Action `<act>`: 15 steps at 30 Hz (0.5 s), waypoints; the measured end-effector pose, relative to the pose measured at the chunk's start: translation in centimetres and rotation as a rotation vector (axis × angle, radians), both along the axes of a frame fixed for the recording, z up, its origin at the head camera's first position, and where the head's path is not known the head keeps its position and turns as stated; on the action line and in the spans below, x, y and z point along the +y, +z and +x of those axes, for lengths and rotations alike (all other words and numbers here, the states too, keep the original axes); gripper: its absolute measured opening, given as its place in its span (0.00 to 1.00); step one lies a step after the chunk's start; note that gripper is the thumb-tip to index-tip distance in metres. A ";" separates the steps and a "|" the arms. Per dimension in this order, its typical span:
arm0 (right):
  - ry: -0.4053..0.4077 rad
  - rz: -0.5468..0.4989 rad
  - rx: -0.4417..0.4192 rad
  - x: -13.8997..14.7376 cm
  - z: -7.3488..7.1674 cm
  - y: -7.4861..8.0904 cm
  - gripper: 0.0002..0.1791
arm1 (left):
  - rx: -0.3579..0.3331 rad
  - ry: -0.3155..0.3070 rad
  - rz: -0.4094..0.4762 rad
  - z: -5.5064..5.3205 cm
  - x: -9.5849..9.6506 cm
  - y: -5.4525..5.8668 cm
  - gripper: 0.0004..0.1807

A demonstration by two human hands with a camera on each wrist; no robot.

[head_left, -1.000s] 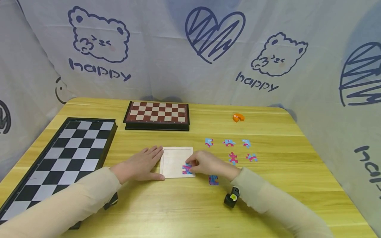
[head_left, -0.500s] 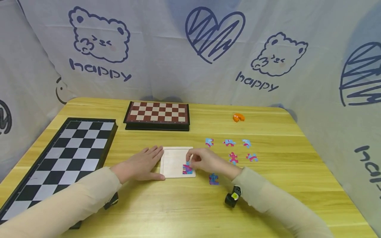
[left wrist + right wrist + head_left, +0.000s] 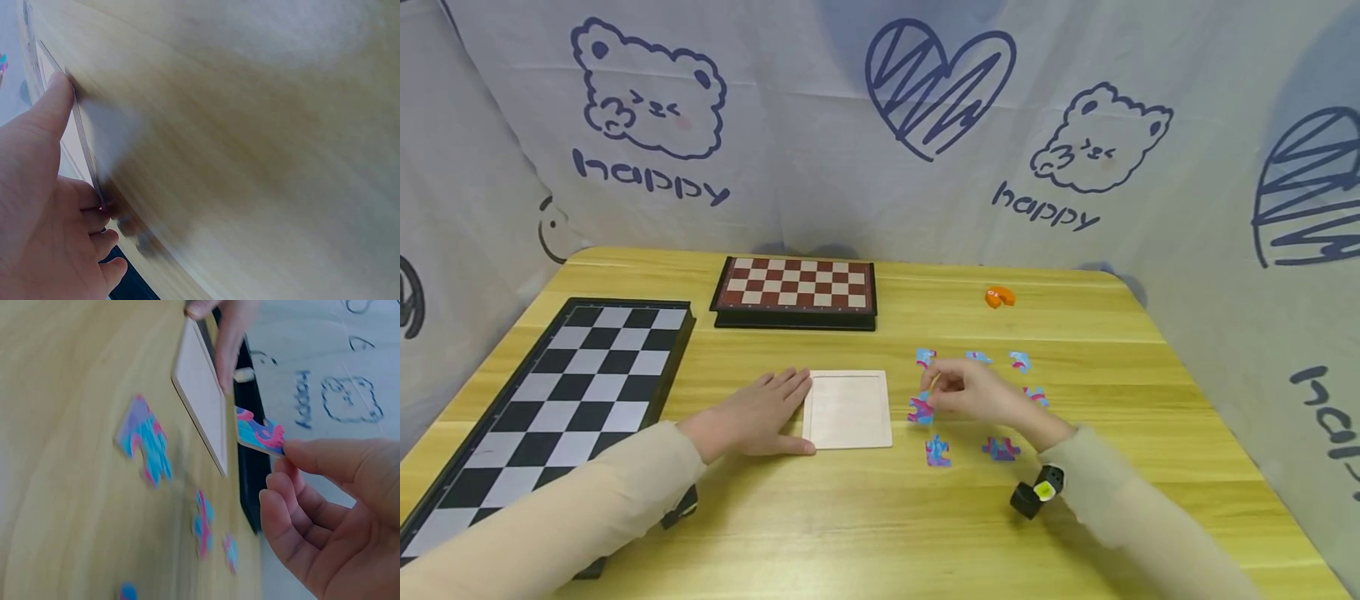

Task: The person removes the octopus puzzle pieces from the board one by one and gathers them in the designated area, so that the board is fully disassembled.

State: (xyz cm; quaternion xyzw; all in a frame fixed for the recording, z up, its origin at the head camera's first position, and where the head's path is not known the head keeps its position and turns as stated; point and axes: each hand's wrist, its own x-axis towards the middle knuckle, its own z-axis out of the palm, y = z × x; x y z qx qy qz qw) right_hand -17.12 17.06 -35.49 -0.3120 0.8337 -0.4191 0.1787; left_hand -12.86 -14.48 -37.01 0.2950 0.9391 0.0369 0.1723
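In the head view, my right hand (image 3: 977,396) pinches a pink, purple and blue jigsaw piece (image 3: 921,408) between thumb and finger, just right of the pale square puzzle tray (image 3: 848,446). The right wrist view shows the same jigsaw piece (image 3: 259,434) held up by its edge, clear of the table. My left hand (image 3: 756,415) lies with spread, straight fingers against the tray's left edge. Bare inside, the tray shows only its pale base. Loose jigsaw pieces lie near the right hand, including one with a straight corner (image 3: 937,452) and a purple one (image 3: 1001,448).
Further pieces, such as a blue one (image 3: 1019,361), lie beyond the right hand, which may cover another. A folded red-and-white chessboard (image 3: 797,283) stands behind the tray. A black-and-white chessboard (image 3: 587,375) fills the left side. An orange object (image 3: 999,297) sits far right.
The right hand has moved right, carrying the jigsaw piece off the tray's lower right corner to beside it. A purple piece has come into view under the wrist. The left hand stays put.
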 end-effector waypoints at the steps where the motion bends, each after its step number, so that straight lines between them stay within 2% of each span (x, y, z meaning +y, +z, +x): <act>1: -0.002 0.002 -0.004 0.6 0.0 0.1 0.04 | -0.001 0.002 -0.001 0.0 0.0 0.0 0.50; 5: -0.001 -0.004 -0.014 3.4 0.1 0.3 0.05 | -0.001 0.000 0.002 -0.1 0.0 -0.1 0.50; 10: 0.003 -0.023 -0.081 7.0 0.4 0.6 0.07 | 0.012 -0.014 0.012 -0.1 -0.1 -0.1 0.50; 15: -0.008 -0.029 -0.125 10.6 0.7 0.2 0.07 | 0.014 -0.015 0.010 -0.1 -0.1 -0.3 0.50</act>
